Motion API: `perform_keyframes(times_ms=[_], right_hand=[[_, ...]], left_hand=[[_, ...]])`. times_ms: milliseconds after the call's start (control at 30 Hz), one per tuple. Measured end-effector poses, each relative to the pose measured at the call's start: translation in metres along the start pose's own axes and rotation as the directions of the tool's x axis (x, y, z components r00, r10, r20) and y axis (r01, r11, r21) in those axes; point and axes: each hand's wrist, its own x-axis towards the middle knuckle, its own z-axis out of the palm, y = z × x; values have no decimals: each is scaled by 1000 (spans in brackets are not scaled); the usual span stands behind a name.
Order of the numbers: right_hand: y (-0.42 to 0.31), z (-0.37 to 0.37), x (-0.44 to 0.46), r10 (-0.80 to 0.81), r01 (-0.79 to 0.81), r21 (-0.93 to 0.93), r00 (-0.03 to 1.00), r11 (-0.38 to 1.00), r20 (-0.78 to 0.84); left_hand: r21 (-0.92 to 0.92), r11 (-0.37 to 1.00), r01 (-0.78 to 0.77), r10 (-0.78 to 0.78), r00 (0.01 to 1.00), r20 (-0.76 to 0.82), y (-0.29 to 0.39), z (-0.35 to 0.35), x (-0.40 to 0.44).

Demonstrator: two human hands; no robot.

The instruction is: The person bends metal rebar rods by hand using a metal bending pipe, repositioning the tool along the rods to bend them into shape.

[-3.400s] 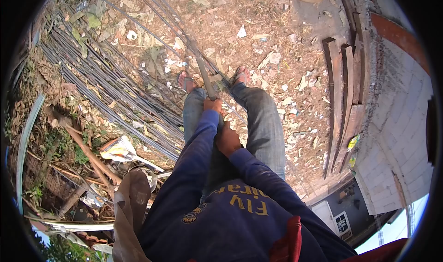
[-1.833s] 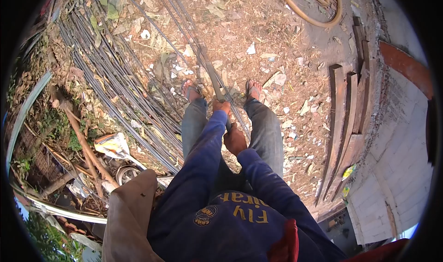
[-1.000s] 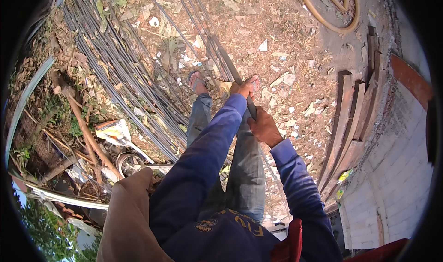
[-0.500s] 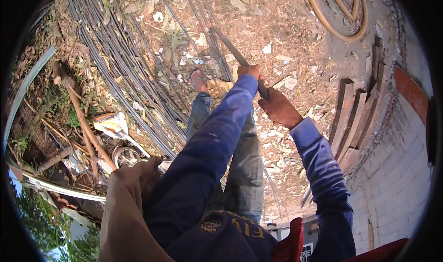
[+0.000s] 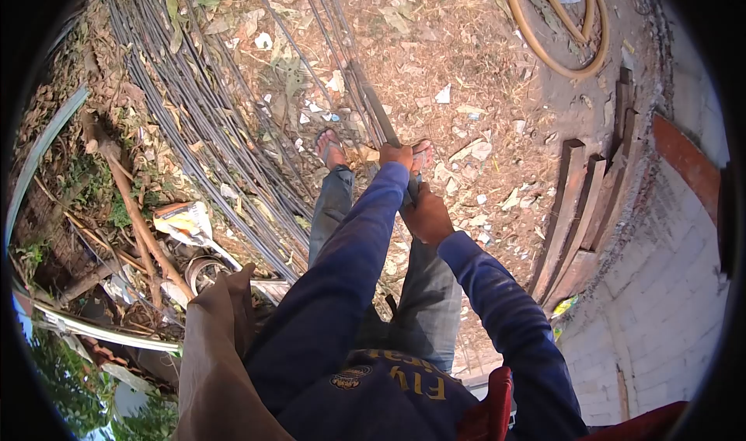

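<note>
A long dark bar (image 5: 379,115) slants down toward my body in the head view. Farther up it, my left hand (image 5: 396,155) is wrapped round the bar near my right foot. My right hand (image 5: 427,216) grips the bar's near end, closer to my body. Beyond my hands, the bar's far end meets several thin metal rods (image 5: 330,33) that run toward the top of the view. Whether the bar is clamped on a rod is too small to tell. My sandalled feet stand apart on the littered ground (image 5: 435,52).
Many dark rods (image 5: 194,122) lie in a bundle on the left, beside branches (image 5: 128,192) and a yellow-white bag (image 5: 183,222). Brown metal beams (image 5: 563,208) and a pale block wall (image 5: 660,285) are on the right. A tan hose (image 5: 544,56) coils at upper right. Brown cloth (image 5: 221,363) hangs at lower left.
Both hands first swung right with the bar, then came back left and closer to my body. The bar now stands steeper than half a second ago. Both grips stay closed.
</note>
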Motion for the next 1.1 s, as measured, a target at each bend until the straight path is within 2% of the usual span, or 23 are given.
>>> perform_keyframes(times_ms=[67, 133, 167, 200, 300, 433, 467, 500, 700, 767, 833, 900, 933, 1033, 1067, 1100], right_hand=[[-4, -18, 0, 61, -61, -19, 997, 998, 43], [-3, -18, 4, 3, -2, -67, 1000, 998, 12], [-1, -13, 1, -20, 21, -88, 1000, 996, 10], [-7, -8, 2, 27, -23, -96, 999, 995, 40], [-7, 29, 8, 94, -87, -140, 995, 986, 44], [23, 20, 22, 2, -1, -168, 1000, 986, 7], [21, -1, 25, 59, -54, -75, 996, 996, 60], [-3, -34, 24, 136, -128, -62, 982, 990, 134], [-20, -53, 24, 123, -130, 5, 946, 991, 301], [-27, -61, 27, 119, -155, 74, 929, 985, 351], [-53, -93, 23, 122, -264, 261, 881, 929, 458], [-67, -118, 28, 210, -310, 158, 866, 938, 454], [-73, -129, 27, 206, -276, 77, 851, 958, 483], [-57, -136, 20, 216, -291, 74, 836, 954, 504], [-55, -130, 12, 205, -256, 45, 856, 966, 475], [-43, -125, 7, 172, -264, 121, 850, 957, 498]], left_hand=[[1, 999, -41, 41, 998, -55, -10, 19, 8], [-117, 993, 6, 10, 991, 133, 35, 1, -32], [-87, 996, 19, -4, 986, 165, 28, -6, -25], [-56, 998, 29, -18, 980, 197, 19, -13, -18], [-26, 999, 25, -22, 995, 102, -22, -12, 23], [-75, 997, -10, 15, 998, 61, -34, 14, 32], [-141, 990, 17, 4, 989, 150, -4, 12, 14], [-201, 978, 56, -7, 971, 238, 25, 11, -4], [-77, 988, 132, -119, 980, 158, 15, 27, 20], [-169, 976, 135, -102, 976, 192, 45, 14, 5], [-249, 956, 157, -98, 968, 233, 69, 5, -17], [-303, 925, 227, -132, 944, 303, 78, 21, -5], [-334, 919, 210, -114, 952, 284, 79, 28, -10], [-332, 908, 257, -155, 940, 305, 66, 41, -15], [-383, 886, 260, -165, 950, 263, 55, 48, -17], [-365, 888, 279, -183, 944, 276, 51, 44, -25]])
